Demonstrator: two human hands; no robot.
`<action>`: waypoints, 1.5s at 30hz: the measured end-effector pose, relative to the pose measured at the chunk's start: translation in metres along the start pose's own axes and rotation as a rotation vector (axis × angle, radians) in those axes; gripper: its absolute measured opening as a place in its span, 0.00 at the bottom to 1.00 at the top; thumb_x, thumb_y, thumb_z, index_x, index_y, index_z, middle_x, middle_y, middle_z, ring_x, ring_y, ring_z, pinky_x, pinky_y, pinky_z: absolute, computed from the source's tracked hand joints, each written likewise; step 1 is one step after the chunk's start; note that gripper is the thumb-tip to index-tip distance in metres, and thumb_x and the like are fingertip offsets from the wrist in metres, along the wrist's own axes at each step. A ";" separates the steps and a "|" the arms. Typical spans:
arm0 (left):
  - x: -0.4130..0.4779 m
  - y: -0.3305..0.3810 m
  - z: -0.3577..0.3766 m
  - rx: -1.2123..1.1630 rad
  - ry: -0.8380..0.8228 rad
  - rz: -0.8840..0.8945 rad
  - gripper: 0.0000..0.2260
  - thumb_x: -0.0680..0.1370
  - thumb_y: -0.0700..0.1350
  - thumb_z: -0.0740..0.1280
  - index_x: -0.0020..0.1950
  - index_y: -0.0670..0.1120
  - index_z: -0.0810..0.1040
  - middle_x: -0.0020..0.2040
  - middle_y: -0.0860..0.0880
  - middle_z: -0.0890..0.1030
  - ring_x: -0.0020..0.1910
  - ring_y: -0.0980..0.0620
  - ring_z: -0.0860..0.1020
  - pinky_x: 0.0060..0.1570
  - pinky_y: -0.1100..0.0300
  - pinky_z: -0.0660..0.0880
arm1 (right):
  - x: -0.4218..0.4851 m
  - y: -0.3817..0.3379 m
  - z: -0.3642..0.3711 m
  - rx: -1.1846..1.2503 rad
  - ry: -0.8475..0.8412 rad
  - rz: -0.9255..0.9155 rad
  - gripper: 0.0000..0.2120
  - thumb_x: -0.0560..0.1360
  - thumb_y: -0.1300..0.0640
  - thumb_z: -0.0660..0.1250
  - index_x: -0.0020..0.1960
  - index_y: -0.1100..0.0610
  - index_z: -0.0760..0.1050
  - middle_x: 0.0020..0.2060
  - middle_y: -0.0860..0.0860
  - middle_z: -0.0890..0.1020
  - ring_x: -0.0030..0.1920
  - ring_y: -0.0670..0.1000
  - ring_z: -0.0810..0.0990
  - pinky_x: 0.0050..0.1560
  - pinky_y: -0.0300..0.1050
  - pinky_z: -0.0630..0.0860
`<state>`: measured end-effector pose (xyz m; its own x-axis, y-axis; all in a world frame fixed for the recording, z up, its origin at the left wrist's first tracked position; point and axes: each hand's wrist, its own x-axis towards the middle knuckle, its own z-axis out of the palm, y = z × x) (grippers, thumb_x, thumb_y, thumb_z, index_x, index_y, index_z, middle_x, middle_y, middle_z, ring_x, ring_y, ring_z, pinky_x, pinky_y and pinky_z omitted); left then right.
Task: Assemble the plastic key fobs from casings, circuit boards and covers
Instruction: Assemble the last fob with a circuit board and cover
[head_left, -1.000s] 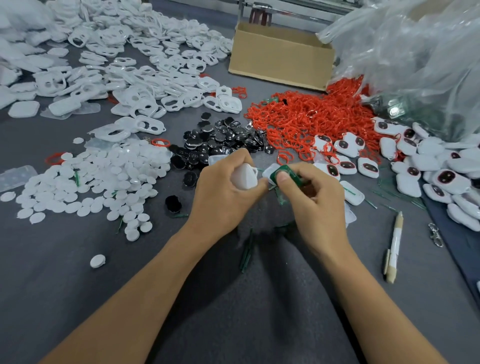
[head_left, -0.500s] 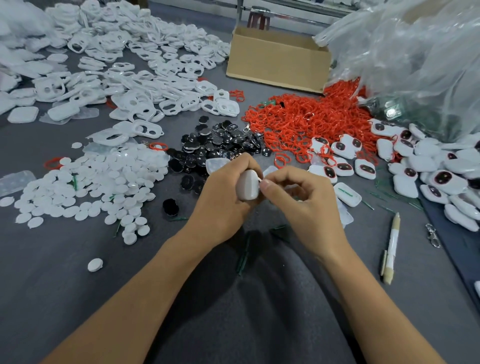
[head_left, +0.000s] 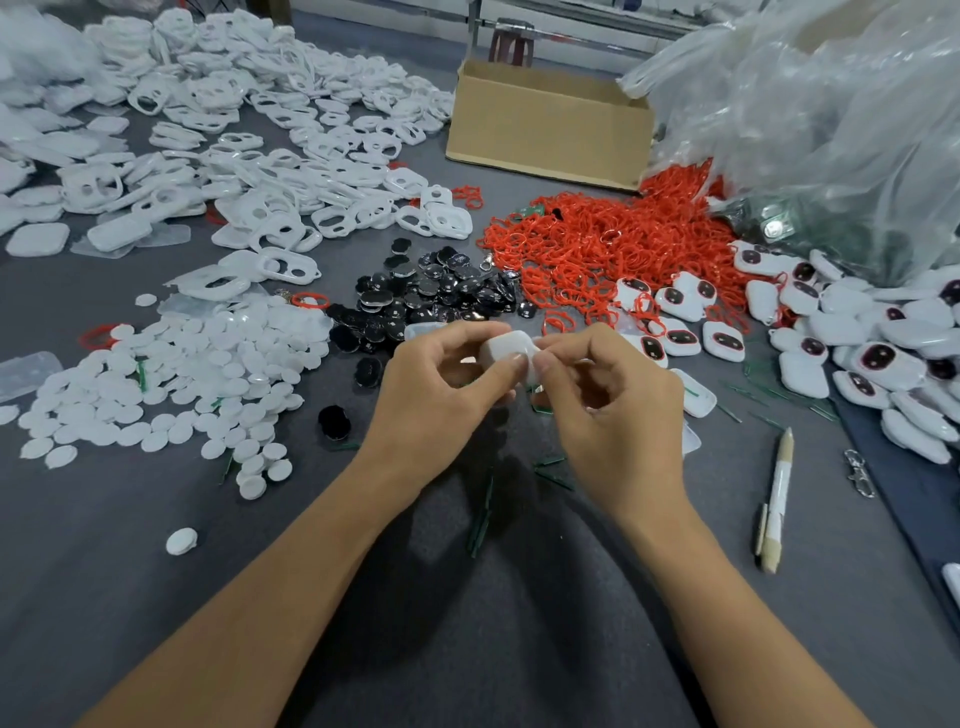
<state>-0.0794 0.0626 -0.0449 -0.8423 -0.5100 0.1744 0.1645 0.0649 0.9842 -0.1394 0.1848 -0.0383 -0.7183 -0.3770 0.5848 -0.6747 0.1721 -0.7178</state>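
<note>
On the head camera I see the left hand (head_left: 436, 395) and the right hand (head_left: 618, 410) both pinching one white casing (head_left: 506, 349), held just above the grey table (head_left: 156, 597), near the black inserts (head_left: 441, 291). I cannot tell if a circuit board is inside. Finished fobs (head_left: 852, 358) are heaped at right. Large piles of empty casings (head_left: 291, 171) and round covers (head_left: 182, 374) remain, so I judge much is left.
</note>
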 end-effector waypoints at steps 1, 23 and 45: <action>0.000 0.000 0.000 -0.015 0.002 -0.008 0.10 0.73 0.37 0.73 0.53 0.45 0.82 0.47 0.45 0.85 0.42 0.51 0.84 0.48 0.53 0.82 | 0.000 0.000 0.000 -0.020 -0.004 -0.027 0.06 0.73 0.61 0.66 0.40 0.52 0.76 0.38 0.39 0.82 0.33 0.51 0.80 0.35 0.51 0.77; 0.003 -0.003 0.000 -0.117 -0.022 -0.023 0.17 0.71 0.29 0.69 0.53 0.46 0.82 0.47 0.49 0.86 0.42 0.56 0.83 0.43 0.63 0.80 | 0.000 0.000 -0.001 0.042 0.036 0.010 0.05 0.72 0.65 0.68 0.39 0.60 0.78 0.31 0.39 0.79 0.30 0.37 0.76 0.35 0.29 0.72; 0.005 0.000 -0.007 -0.526 -0.163 -0.121 0.12 0.74 0.27 0.63 0.51 0.40 0.81 0.46 0.44 0.85 0.45 0.49 0.84 0.42 0.57 0.81 | 0.013 0.002 -0.011 0.856 -0.007 0.659 0.17 0.75 0.68 0.62 0.30 0.57 0.78 0.34 0.54 0.80 0.36 0.48 0.79 0.38 0.37 0.79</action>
<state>-0.0797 0.0540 -0.0439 -0.9326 -0.3456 0.1041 0.2600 -0.4433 0.8578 -0.1515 0.1903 -0.0282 -0.8938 -0.4483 -0.0134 0.1889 -0.3492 -0.9178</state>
